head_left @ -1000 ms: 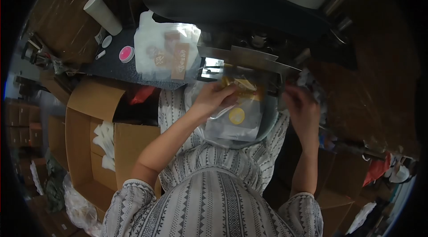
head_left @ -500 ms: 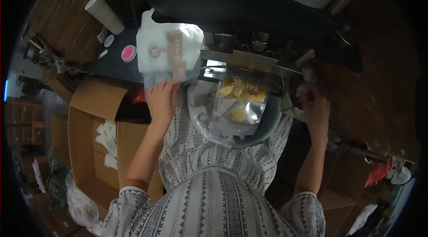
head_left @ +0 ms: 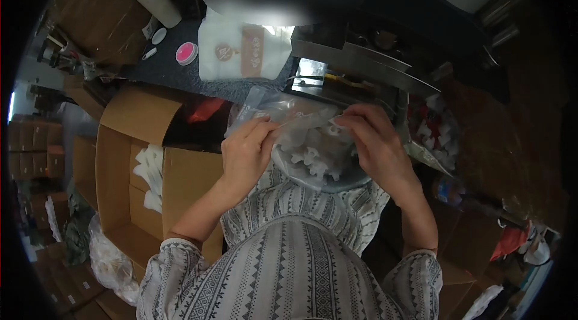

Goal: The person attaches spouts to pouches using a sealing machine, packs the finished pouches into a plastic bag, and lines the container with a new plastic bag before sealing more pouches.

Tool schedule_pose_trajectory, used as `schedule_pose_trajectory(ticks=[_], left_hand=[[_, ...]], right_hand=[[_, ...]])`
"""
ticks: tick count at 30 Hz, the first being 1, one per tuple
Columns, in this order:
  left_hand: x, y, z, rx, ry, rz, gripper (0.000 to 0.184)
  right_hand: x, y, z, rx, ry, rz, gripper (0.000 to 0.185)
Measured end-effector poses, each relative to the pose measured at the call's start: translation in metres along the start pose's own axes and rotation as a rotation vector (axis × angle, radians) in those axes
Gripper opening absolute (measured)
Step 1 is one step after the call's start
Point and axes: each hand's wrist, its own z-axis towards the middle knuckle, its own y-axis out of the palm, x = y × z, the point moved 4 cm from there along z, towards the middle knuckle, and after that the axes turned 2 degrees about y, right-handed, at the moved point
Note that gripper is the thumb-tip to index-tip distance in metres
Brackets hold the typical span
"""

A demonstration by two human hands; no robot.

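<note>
My left hand (head_left: 248,150) pinches the edge of a translucent plastic pouch (head_left: 295,116) in front of me. Facing it, my right hand (head_left: 380,150) has thumb and fingers closed on a small white plastic piece (head_left: 338,121) at the pouch's right end. Whether the piece sits inside the pouch or against it, I cannot tell. Below both hands, a plastic-lined basin (head_left: 348,185) rests on my lap, with several whitish plastic pieces (head_left: 316,160) in it. A stack of white printed pouches (head_left: 226,34) lies on the dark worktop beyond my left hand.
A metal machine (head_left: 367,55) stands ahead, its dark cover close to the camera. On the worktop are a pink-topped round tub (head_left: 186,52) and a white cylinder (head_left: 154,0). An open carton (head_left: 114,181) holding white pieces is at left; a bag of red and white pieces (head_left: 436,130) lies at right.
My right hand has come from the right side to the pouch. My left hand has drawn a pouch from the stack towards me. The yellow and silver pouch no longer shows above the basin.
</note>
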Motion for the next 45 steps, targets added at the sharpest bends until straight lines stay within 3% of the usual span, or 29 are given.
schedule_pose_trajectory(ticks=[5, 7, 11, 13, 17, 19, 21, 23, 25, 26, 28, 29, 31, 32, 35, 37, 38, 40, 43, 44, 45], left_hand=[[0.006, 0.004, 0.003, -0.053, 0.034, -0.102, 0.012], [0.009, 0.014, 0.001, -0.275, 0.063, -0.155, 0.011], [0.014, 0.037, 0.000, -0.355, 0.034, -0.293, 0.013], [0.011, 0.063, 0.002, -0.580, -0.464, -0.810, 0.020], [0.010, 0.096, 0.028, -0.613, -0.666, -0.962, 0.026], [0.011, 0.105, 0.041, -0.406, -0.728, -1.224, 0.027], [0.004, 0.109, 0.044, -0.474, -0.735, -1.157, 0.028], [-0.003, 0.110, 0.042, -0.523, -0.518, -1.056, 0.030], [-0.022, 0.080, 0.052, -0.642, -0.588, -0.855, 0.037], [-0.044, 0.065, 0.066, -0.547, -0.454, -0.887, 0.042], [-0.096, 0.030, 0.102, -0.271, -0.388, -0.310, 0.050], [-0.116, 0.033, 0.110, -0.271, -0.387, -0.307, 0.050], [-0.132, 0.049, 0.115, 0.014, 0.260, 0.481, 0.056], [-0.146, 0.067, 0.108, -0.076, 0.151, 0.384, 0.060], [-0.147, 0.069, 0.111, 0.006, 0.137, 0.410, 0.061], [-0.153, 0.075, 0.116, 0.034, 0.076, 0.437, 0.062], [-0.157, 0.076, 0.119, 0.066, 0.026, 0.467, 0.062], [-0.155, 0.079, 0.121, 0.086, 0.012, 0.483, 0.062], [-0.152, 0.074, 0.113, 0.159, 0.021, 0.428, 0.063], [-0.149, 0.071, 0.104, 0.211, 0.041, 0.358, 0.064], [-0.138, 0.066, 0.093, 0.217, 0.047, 0.357, 0.064]], right_hand=[[0.000, -0.002, -0.006, -0.026, 0.040, 0.003, 0.037], [0.004, 0.002, -0.005, -0.095, 0.030, 0.101, 0.034], [0.019, 0.001, -0.005, -0.122, 0.153, 0.260, 0.031], [0.037, -0.006, -0.009, 0.068, 0.340, 0.270, 0.030], [0.047, -0.026, -0.023, 0.197, 0.341, 0.192, 0.032], [0.041, -0.035, -0.034, 0.114, 0.388, 0.077, 0.031], [0.046, -0.042, -0.043, 0.144, 0.395, 0.033, 0.031], [0.056, -0.051, -0.053, 0.179, 0.402, -0.006, 0.030], [0.076, -0.066, -0.063, 0.187, 0.552, -0.314, 0.026], [0.081, -0.072, -0.067, 0.194, 0.545, -0.314, 0.026], [0.090, -0.081, -0.079, 0.177, 0.643, -0.388, 0.024], [0.093, -0.081, -0.079, 0.178, 0.643, -0.386, 0.024], [0.099, -0.074, -0.073, 0.034, 0.586, -0.425, 0.024], [0.106, -0.071, -0.073, 0.043, 0.587, -0.425, 0.024], [0.125, -0.068, -0.069, -0.033, 0.705, -0.342, 0.024], [0.129, -0.064, -0.063, -0.071, 0.778, -0.121, 0.023], [0.128, -0.061, -0.060, -0.072, 0.775, -0.123, 0.023], [0.119, -0.057, -0.051, 0.021, 0.518, -0.375, 0.021], [0.135, -0.053, -0.051, 0.079, 0.412, -0.277, 0.022], [0.135, -0.057, -0.055, 0.082, 0.409, -0.280, 0.022], [0.126, -0.065, -0.058, 0.082, 0.585, -0.310, 0.024]])
